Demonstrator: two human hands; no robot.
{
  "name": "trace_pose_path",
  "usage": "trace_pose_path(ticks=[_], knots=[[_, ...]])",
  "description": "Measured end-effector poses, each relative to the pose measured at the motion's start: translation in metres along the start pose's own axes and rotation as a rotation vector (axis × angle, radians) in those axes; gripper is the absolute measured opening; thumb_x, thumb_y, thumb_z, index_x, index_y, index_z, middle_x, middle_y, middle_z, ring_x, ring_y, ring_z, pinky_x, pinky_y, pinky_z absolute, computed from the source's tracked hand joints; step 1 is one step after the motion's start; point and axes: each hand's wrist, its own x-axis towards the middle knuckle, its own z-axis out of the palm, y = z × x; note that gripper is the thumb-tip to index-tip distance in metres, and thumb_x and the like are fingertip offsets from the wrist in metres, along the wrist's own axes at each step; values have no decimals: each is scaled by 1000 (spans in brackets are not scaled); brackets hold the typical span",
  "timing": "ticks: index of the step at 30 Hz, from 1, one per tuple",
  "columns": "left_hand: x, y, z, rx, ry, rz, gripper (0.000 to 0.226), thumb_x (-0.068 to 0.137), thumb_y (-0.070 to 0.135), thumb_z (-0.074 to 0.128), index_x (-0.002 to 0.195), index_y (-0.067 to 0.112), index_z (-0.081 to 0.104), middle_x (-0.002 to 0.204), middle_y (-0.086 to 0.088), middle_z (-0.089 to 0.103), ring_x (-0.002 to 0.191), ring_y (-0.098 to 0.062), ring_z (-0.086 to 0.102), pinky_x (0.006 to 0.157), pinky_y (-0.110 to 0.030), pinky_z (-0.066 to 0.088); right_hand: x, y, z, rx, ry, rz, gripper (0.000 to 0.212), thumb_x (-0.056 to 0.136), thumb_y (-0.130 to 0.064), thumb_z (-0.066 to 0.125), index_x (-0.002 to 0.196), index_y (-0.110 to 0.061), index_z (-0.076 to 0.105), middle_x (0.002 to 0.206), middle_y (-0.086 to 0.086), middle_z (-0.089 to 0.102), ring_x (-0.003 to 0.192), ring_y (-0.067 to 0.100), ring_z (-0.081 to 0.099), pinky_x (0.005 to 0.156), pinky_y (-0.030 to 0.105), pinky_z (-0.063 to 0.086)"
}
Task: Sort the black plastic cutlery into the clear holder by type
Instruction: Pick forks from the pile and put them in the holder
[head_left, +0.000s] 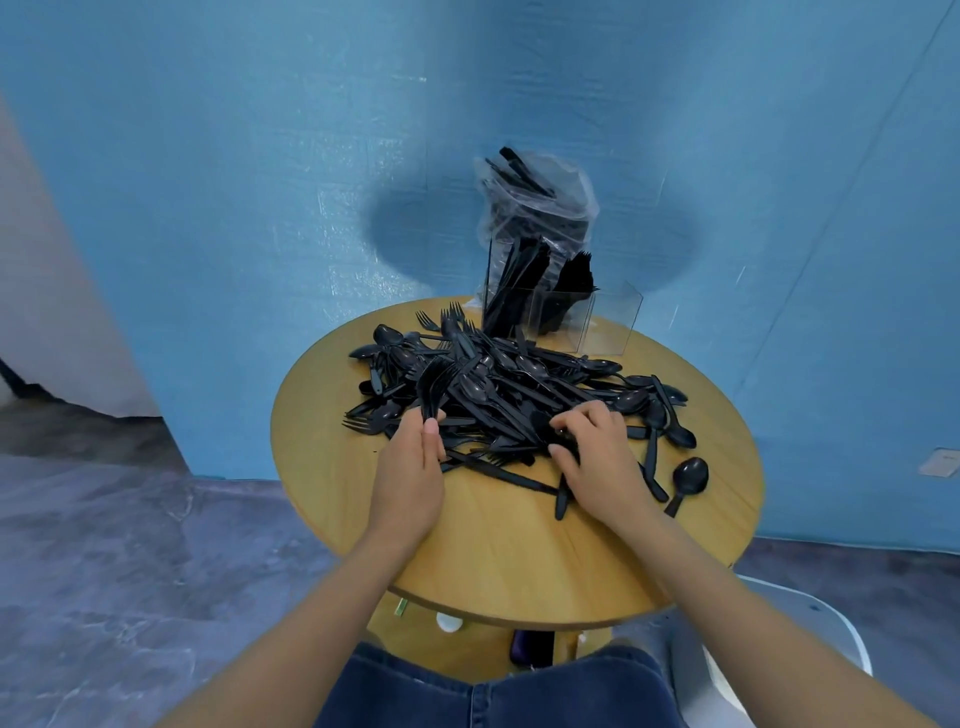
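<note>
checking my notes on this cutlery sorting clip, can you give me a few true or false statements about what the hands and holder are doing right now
1. The left hand grips a bunch of forks. True.
2. The clear holder stands at the near edge of the table. False: it stands at the far edge of the round wooden table, behind the pile.
3. The right hand is raised clear of the cutlery pile. False: its fingers reach into the pile.
4. A lone spoon lies right of the right hand. True.
5. The holder is empty. False: black cutlery stands in it.

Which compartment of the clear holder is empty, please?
The rightmost compartment, the lowest one, nearest the table's right side. The taller compartments to its left hold black cutlery.
</note>
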Motion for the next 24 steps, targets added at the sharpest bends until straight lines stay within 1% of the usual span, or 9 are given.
trace_pose_path(ticks=[2, 4, 5, 7, 10, 14, 18, 21, 24], knots=[[0, -1, 1, 10, 0, 13, 30, 102, 22, 28, 75, 16, 42, 74, 3, 52, 85, 13, 48, 63, -5, 35, 3, -3, 0, 12, 60, -61, 24, 93, -17, 56, 116, -14, 61, 113, -1, 49, 107, 13, 35, 91, 18, 28], [0, -2, 2, 23, -9, 36, 29, 102, 23, 28, 83, 14, 47, 72, 3, 50, 72, 1, 49, 59, -15, 35, 4, -11, 3, 31, 86, -166, 18, 91, -13, 58, 108, -13, 66, 104, -1, 52, 99, 12, 37, 85, 21, 32], [-1, -3, 3, 44, -26, 52, 28, 102, 24, 27, 85, 14, 47, 71, 1, 49, 67, -6, 48, 57, -19, 34, 4, -17, 5, 21, 64, -220, 18, 91, -12, 59, 107, -13, 68, 102, 0, 53, 97, 13, 38, 82, 23, 33], [-1, -3, 3, 81, -69, 78, 28, 102, 25, 28, 78, 20, 42, 69, 0, 48, 64, -15, 46, 58, -27, 35, 6, -27, 10, -43, -45, -282, 25, 93, -13, 55, 116, -15, 66, 106, 1, 52, 102, 17, 39, 82, 24, 34], [-2, -2, 3, 81, -60, 79, 31, 102, 25, 28, 72, 24, 36, 69, 0, 47, 62, -13, 43, 56, -20, 32, 16, -34, 14, -110, -167, -248, 37, 96, -15, 50, 133, -19, 53, 114, 1, 43, 109, 18, 35, 89, 26, 37], [-1, -2, 2, 57, -27, 68, 30, 101, 25, 27, 74, 25, 39, 68, 5, 45, 60, -6, 41, 56, -17, 32, 26, -36, 13, -183, -237, -242, 46, 93, -20, 56, 138, -19, 45, 117, 1, 37, 110, 18, 32, 87, 22, 32], [0, -4, 2, 26, -21, 53, 31, 101, 26, 27, 81, 12, 45, 68, 4, 46, 59, -6, 41, 56, -19, 32, 29, -34, 12, -114, -236, -220, 42, 91, -18, 60, 132, -20, 51, 118, -1, 40, 112, 15, 35, 87, 21, 33], [0, -4, 2, 22, -23, 49, 30, 102, 26, 27, 79, 14, 43, 68, 4, 46, 59, -6, 40, 56, -18, 32, 27, -28, 13, -80, -188, -211, 25, 94, -15, 55, 119, -18, 59, 118, -2, 47, 114, 14, 41, 88, 22, 37], [-1, -3, 2, 34, -26, 47, 30, 101, 25, 27, 73, 21, 38, 68, 3, 46, 59, -7, 41, 56, -17, 32, 28, -24, 11, -22, -84, -173, 17, 94, -12, 52, 106, -15, 63, 108, -3, 53, 106, 14, 47, 86, 23, 39]])
